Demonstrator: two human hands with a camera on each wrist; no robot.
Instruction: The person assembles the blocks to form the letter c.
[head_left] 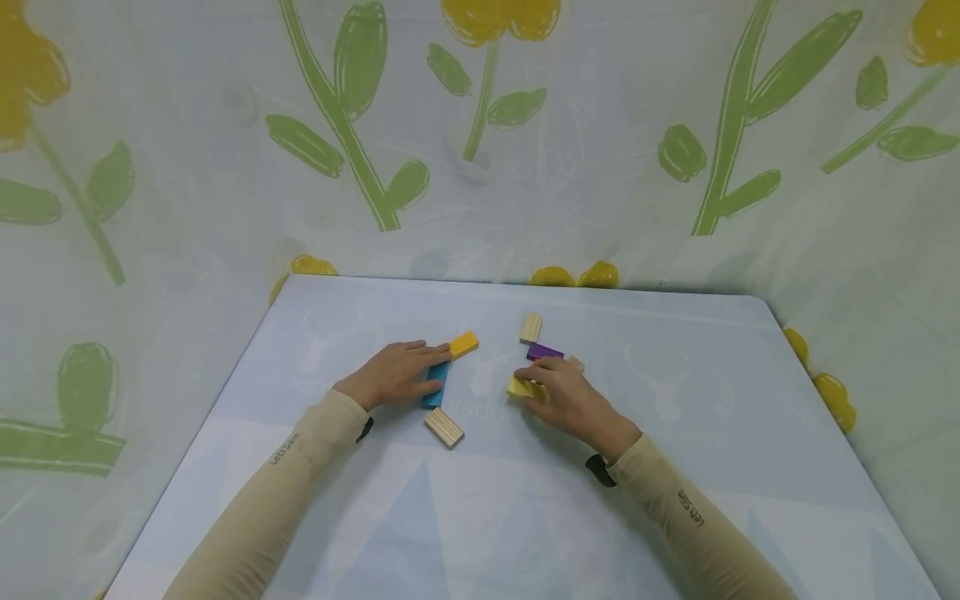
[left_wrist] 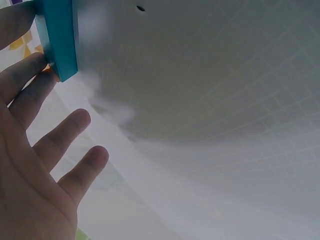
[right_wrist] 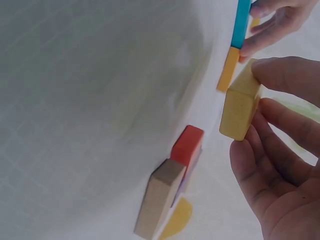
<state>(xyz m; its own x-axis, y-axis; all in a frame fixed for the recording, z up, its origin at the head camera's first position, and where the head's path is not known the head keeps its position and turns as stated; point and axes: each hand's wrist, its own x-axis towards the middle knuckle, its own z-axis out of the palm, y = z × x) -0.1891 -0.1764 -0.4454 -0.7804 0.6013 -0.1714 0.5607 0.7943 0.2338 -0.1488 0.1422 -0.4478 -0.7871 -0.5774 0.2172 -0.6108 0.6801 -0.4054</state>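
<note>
My left hand (head_left: 397, 375) lies over a blue block (head_left: 434, 393), its thumb and fingertips on the upper side of it. The spread fingers (left_wrist: 70, 135) look fairly straight in the left wrist view. An orange-yellow block (head_left: 464, 344) meets the far end of the blue block, right at the fingertips. A light wooden block (head_left: 445, 428) lies at the near end. My right hand (head_left: 566, 396) pinches a yellow block (right_wrist: 239, 107) between thumb and fingers. Beyond it are a purple block (head_left: 545, 352) and a red block (right_wrist: 187, 144), partly hidden by the hand.
Another light wooden block (head_left: 531, 328) touches the purple block's far side. One more wooden block (right_wrist: 160, 197) stands beside the red one, mostly hidden behind the right hand in the head view. A pale patterned cloth covers the table (head_left: 675, 350); a flowered curtain (head_left: 585, 183) hangs behind.
</note>
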